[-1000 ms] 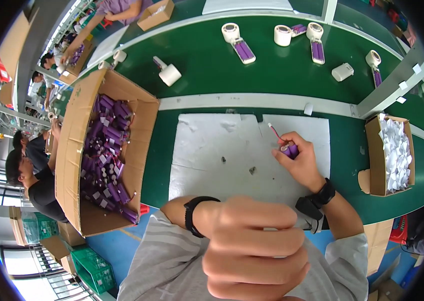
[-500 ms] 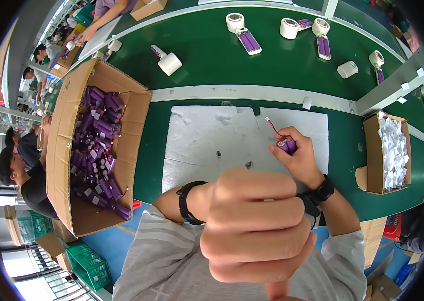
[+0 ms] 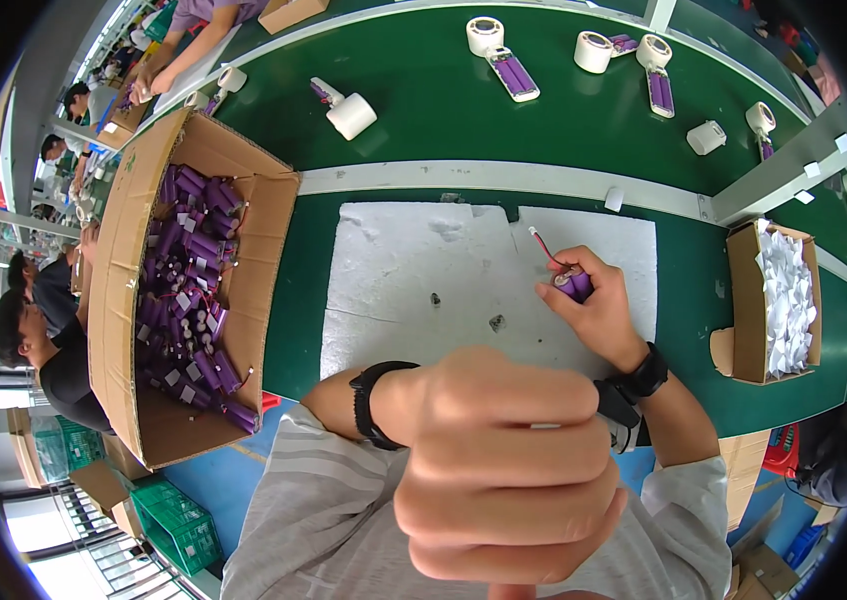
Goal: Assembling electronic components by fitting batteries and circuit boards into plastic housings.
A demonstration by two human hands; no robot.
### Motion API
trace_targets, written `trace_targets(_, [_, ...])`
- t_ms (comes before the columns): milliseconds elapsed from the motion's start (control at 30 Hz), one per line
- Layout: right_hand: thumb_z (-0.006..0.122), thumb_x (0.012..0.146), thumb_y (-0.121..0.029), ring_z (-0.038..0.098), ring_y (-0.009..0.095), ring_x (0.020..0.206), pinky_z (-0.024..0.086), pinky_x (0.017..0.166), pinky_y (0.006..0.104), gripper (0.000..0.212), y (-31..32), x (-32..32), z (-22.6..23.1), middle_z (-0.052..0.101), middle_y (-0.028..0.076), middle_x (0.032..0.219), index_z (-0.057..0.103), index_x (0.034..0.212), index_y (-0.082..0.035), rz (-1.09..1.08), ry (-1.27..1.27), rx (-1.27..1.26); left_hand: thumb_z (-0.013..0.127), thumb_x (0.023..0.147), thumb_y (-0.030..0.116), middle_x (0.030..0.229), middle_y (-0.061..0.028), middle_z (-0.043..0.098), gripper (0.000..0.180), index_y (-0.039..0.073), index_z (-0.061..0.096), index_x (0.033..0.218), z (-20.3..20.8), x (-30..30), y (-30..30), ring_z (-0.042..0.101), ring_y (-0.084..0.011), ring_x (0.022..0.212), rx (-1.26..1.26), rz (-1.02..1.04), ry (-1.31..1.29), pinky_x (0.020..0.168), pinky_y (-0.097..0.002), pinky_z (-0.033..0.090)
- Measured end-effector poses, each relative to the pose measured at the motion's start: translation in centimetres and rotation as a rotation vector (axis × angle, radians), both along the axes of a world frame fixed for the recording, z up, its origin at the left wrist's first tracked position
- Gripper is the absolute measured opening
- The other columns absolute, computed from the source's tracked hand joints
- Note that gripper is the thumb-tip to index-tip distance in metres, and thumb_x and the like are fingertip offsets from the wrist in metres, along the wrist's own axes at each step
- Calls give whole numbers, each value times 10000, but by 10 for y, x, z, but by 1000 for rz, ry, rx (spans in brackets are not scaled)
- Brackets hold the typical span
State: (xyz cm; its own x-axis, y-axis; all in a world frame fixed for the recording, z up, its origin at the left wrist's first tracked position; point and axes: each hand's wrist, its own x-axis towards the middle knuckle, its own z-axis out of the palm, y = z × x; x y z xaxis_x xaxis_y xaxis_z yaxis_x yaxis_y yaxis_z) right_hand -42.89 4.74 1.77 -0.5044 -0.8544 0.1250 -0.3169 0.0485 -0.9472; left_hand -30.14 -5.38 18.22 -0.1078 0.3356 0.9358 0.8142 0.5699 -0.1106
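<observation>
My left hand (image 3: 508, 470) is raised close to the camera, its fingers curled into a fist; whatever may be inside is hidden. A black band circles its wrist. Over the right part of a white foam sheet (image 3: 393, 290), my right hand (image 3: 603, 305) grips a small battery pack (image 3: 573, 285) with purple cells. From the pack a thin red and dark wire (image 3: 543, 245) rises to a white connector. On the left, an open cardboard box (image 3: 268, 230) holds many similar purple battery packs (image 3: 193, 240), heaped loosely.
A small cardboard box (image 3: 746, 300) of white folded pieces (image 3: 788, 300) stands at right. Beyond a pale rail (image 3: 503, 177), white round-headed devices (image 3: 485, 38) with purple cells lie on a green belt (image 3: 413, 110). Other people (image 3: 208, 45) work at far left. A metal post (image 3: 778, 185) rises at right.
The devices on the green belt have shifted a little to the right. My left fist has dropped slightly. My right hand stays nearly in place with the battery pack.
</observation>
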Motion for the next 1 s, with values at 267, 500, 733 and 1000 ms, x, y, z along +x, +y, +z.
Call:
trace_targets(267, [744,758,-47,396,36,588,359,531,199,249,0,0,0,514,-19,664,577,939,-8,-8,32,-15,511,944,335,545,-24,528,461,35,626,613,-9,2,3,461,-140,439,75,121,-120,382,-254,302])
trace_targets(500, [739,754,-35,389,32,603,349,539,196,249,1,0,0,504,-31,668,574,938,-11,-6,13,0,544,885,269,547,-28,531,376,35,624,602,-17,1,9,460,-145,440,115,118,-91,388,-264,310])
trace_targets(733, [743,755,-39,398,33,606,363,546,194,254,0,-1,2,512,-25,671,571,939,-7,-2,28,25,370,908,164,517,-65,435,445,-41,491,532,-22,0,15,377,-158,437,181,34,55,385,-269,235])
trace_targets(1000, [742,754,-38,391,33,599,358,540,192,255,0,0,1,507,-27,667,570,940,-6,-7,25,5,445,934,269,539,-40,527,441,22,624,615,-20,2,3,457,-143,440,98,54,-53,398,-261,323])
